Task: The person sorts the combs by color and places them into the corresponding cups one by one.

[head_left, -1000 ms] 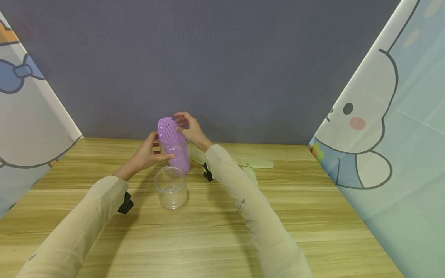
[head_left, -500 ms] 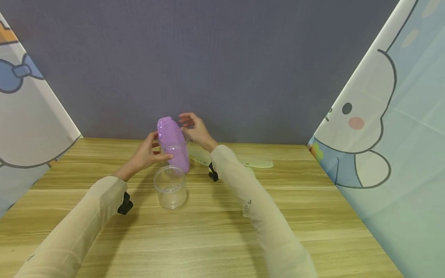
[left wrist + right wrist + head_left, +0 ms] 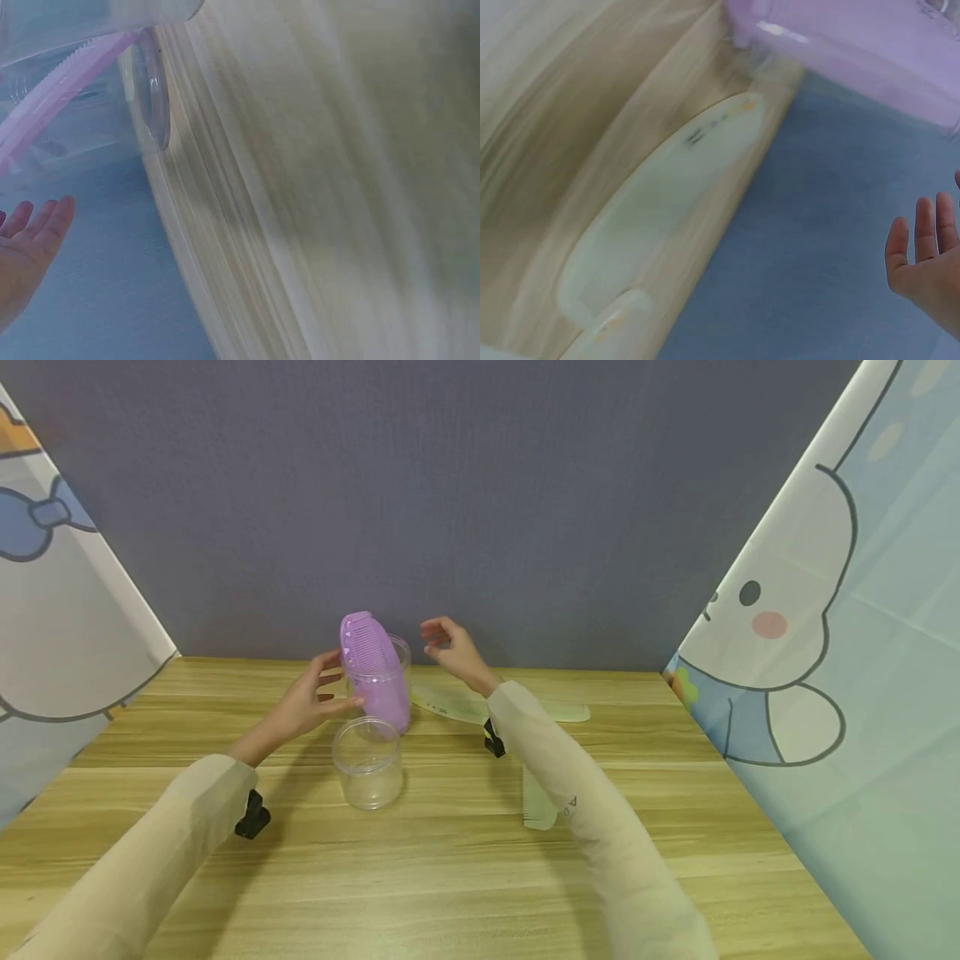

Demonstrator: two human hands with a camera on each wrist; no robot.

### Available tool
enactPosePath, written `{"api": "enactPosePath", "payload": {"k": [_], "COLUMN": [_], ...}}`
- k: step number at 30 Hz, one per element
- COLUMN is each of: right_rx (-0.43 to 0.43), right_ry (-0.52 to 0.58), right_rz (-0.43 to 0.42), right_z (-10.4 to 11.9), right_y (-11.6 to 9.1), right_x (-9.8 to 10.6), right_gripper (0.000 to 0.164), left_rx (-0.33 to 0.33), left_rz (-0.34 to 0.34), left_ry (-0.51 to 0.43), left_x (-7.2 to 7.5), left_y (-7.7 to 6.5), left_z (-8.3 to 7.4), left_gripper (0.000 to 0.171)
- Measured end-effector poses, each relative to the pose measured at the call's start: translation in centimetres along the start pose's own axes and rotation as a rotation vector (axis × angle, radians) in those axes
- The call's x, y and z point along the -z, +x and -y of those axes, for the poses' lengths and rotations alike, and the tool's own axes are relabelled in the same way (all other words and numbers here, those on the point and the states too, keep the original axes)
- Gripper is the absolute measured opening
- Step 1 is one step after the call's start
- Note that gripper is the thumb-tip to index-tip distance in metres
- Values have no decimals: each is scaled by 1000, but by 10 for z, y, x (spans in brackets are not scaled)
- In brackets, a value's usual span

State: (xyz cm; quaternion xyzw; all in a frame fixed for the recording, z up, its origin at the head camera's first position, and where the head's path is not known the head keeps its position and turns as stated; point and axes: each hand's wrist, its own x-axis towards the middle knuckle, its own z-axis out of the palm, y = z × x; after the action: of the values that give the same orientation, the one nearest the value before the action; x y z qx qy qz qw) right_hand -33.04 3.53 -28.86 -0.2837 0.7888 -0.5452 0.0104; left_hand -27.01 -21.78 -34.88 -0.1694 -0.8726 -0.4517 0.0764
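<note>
A purple comb (image 3: pixel 372 652) stands tilted inside the rear clear plastic jar (image 3: pixel 406 653), its upper end above the rim. My left hand (image 3: pixel 307 697) is beside that jar with spread fingers; in the left wrist view the fingers (image 3: pixel 56 221) show apart from the jar. To the right of the jar, my right hand (image 3: pixel 461 656) is raised above the table, fingers loosely bent and holding nothing. Below it lies a pale green comb (image 3: pixel 453 706) with small printed marks. In front of the rear jar stands a second clear jar (image 3: pixel 367 781) with nothing in it.
Another pale green comb (image 3: pixel 570 712) lies farther right at the back. A third green comb (image 3: pixel 536 802) is partly covered by the right sleeve (image 3: pixel 570 793). The wood-grain table (image 3: pixel 420 893) meets a grey panel (image 3: pixel 525 527) at the back.
My right hand has moved right, away from the purple comb. My left hand has loosened and drawn back slightly from the jar. The comb stays tilted in it.
</note>
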Motion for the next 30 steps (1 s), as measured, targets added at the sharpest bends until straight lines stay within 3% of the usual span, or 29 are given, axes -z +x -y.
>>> {"api": "enactPosePath", "payload": {"k": [9, 22, 30], "right_rx": [-74, -132, -177], "right_ry": [-101, -267, -409], "right_rz": [-1, 138, 205], "right_z": [-52, -88, -99], "right_y": [-1, -15, -19], "right_x": [9, 11, 9], "right_gripper": [39, 42, 45], "left_rx": [-31, -99, -170], "left_rz": [14, 90, 177], "left_ry": [-40, -55, -118], "left_x": [6, 7, 1], "left_y": [-16, -41, -51], "left_z": [-3, -2, 1], "left_gripper": [74, 59, 58]}}
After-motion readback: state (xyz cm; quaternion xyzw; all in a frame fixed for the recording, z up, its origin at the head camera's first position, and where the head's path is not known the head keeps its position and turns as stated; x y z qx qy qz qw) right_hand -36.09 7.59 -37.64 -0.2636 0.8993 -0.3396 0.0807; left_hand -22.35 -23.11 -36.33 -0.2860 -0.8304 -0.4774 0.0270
